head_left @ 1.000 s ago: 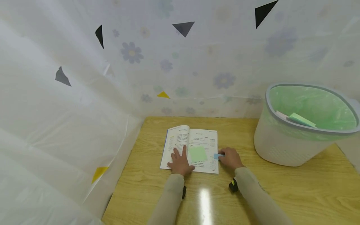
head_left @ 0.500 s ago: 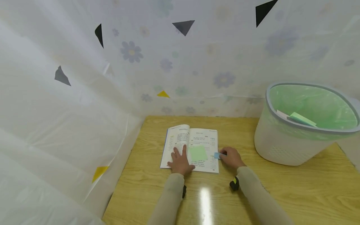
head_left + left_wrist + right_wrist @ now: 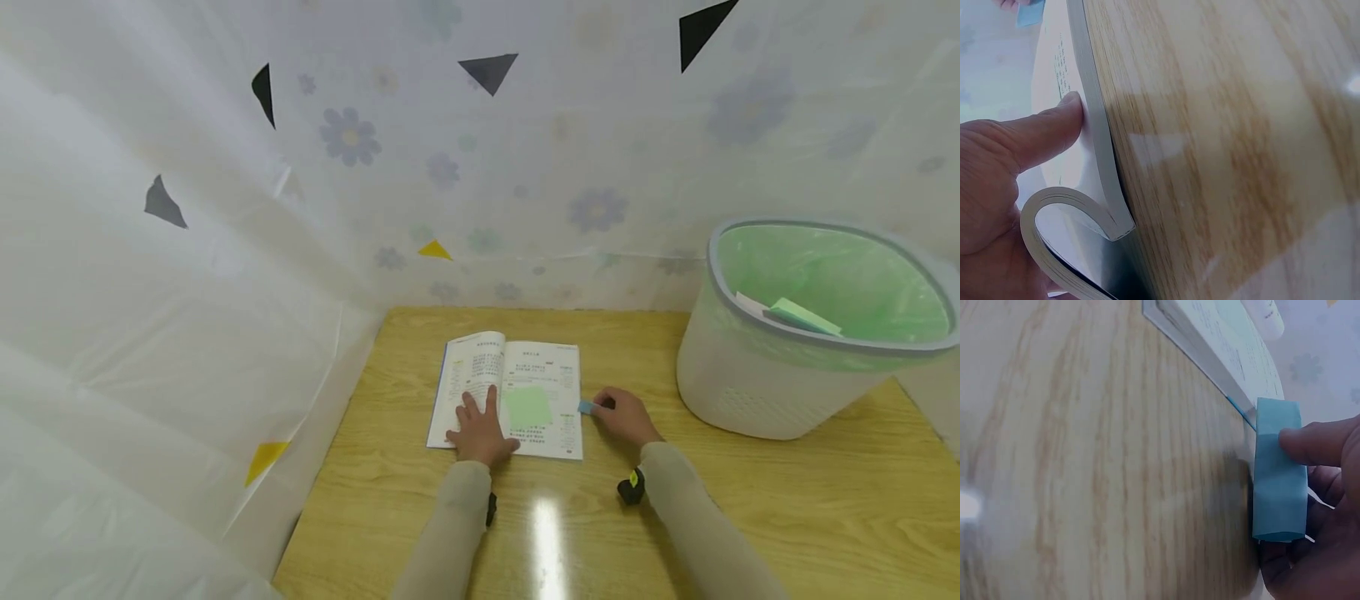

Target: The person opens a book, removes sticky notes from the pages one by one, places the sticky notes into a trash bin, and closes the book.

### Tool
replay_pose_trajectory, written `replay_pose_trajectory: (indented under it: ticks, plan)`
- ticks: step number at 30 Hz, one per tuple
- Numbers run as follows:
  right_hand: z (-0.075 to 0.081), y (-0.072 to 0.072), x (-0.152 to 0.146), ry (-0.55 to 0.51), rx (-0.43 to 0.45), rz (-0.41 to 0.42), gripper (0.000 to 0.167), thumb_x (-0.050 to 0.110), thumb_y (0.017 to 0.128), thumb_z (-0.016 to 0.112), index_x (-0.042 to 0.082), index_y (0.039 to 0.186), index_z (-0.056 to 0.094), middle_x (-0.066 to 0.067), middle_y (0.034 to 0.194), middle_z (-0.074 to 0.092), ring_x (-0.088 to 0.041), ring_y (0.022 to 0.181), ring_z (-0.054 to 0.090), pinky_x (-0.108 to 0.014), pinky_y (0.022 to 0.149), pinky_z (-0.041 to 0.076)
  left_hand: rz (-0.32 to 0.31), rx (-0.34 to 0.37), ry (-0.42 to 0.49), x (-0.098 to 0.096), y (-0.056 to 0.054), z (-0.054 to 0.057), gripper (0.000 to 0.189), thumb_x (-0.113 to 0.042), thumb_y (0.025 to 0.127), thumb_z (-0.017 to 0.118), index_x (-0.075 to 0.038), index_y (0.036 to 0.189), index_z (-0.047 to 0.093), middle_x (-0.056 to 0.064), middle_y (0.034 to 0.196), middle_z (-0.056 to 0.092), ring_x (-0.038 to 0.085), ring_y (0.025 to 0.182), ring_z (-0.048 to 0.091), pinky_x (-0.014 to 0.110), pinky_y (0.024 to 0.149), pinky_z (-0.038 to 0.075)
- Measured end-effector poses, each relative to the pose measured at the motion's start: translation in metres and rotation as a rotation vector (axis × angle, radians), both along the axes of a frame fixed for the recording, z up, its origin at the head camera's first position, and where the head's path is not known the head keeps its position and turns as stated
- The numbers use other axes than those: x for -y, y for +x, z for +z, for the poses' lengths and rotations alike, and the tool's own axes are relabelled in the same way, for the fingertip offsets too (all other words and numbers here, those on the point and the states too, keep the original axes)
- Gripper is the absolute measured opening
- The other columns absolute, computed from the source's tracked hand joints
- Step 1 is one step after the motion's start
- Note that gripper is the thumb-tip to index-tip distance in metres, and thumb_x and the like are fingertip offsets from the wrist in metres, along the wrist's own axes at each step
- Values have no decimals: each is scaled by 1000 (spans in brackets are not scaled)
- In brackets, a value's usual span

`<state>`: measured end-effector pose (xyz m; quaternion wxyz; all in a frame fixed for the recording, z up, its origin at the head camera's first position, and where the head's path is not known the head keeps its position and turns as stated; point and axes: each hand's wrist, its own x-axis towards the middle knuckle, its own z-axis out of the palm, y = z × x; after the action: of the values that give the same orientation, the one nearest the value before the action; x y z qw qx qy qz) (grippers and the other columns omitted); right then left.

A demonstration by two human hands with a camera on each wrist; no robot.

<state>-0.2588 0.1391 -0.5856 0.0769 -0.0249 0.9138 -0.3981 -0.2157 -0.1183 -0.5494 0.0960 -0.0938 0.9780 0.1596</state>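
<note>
An open book with printed pages lies on the wooden table. My left hand rests on its left page and spine area with fingers spread; in the left wrist view its thumb lies on the page near the book's lower edge. A square pale green sticky note is on the right page. Just beyond the right page's edge, my right hand pinches a folded blue slip of paper between thumb and fingers. Part of those fingers is hidden behind the slip.
A white waste basket with a green liner and grey rim stands at the right, with pieces of paper inside near its rim. White plastic sheeting hangs along the left and back of the table.
My right hand has shifted slightly right and away from me, drawing the blue slip from over the right page to the page's edge. The left hand stays in place.
</note>
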Motion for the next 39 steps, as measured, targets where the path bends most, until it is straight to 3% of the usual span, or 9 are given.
replay_pose_trajectory:
  ticks: [6,11,16,23,25,29,31,37,39]
  plan:
    - [27,11,-2,-61,-77,-11,13,16,96,61,6,104,65,-13,107,67,-26,99,59,-41,88,48,-2,11,-5,-2,4,-1,107,-46,73,85,-27,158,23,25,163,18,47,147,26,76,101,34]
    - [87,29,-5,-97,-407,-11,8,8,94,64,5,101,68,-13,101,70,-22,92,62,-38,83,50,-15,0,-13,-4,1,-3,108,-47,73,84,-29,159,21,25,164,17,47,147,26,76,100,35]
    - [154,52,-20,-134,-777,-47,11,-3,86,69,3,96,70,-13,91,71,0,84,55,-18,77,43,-23,-10,-10,-5,0,-2,109,-47,72,85,-28,159,22,26,163,17,47,147,27,76,99,36]
    - [211,65,-54,-160,-1113,-322,10,-1,84,68,-4,91,74,-26,88,70,18,96,46,-17,93,33,-23,-14,-16,-1,-4,-9,110,-48,72,84,-29,159,19,26,164,14,47,148,25,76,99,35]
    - [218,64,-68,-135,-1130,-453,14,4,86,65,-4,91,76,-28,89,71,15,94,48,-21,96,33,-27,-18,-13,-1,-4,-11,111,-49,72,84,-29,159,19,26,164,14,48,148,25,76,99,35]
    - [223,60,-96,-34,-1085,-640,23,9,92,58,-4,95,76,-32,93,71,-22,91,62,-35,102,33,-33,-25,-1,-2,-5,-13,111,-49,71,84,-28,159,20,27,164,14,49,147,25,76,98,36]
    - [222,58,-106,11,-1042,-686,25,11,94,56,-5,97,76,-33,97,70,-34,90,58,-43,105,31,-29,-22,-8,-2,-5,-14,111,-50,71,84,-29,159,20,26,164,14,48,147,25,76,99,36]
    - [213,57,-119,52,-889,-739,29,18,97,56,-3,101,76,-30,109,67,-24,102,46,-62,108,18,-17,-19,-23,-3,-5,-15,111,-50,71,85,-29,159,20,25,164,14,47,148,26,75,100,35]
    - [211,57,-119,51,-860,-743,30,20,98,56,-2,102,76,-30,111,66,-42,111,46,-61,110,13,-16,-20,-20,-4,-5,-14,111,-50,71,85,-29,159,20,25,164,14,46,148,26,75,100,36]
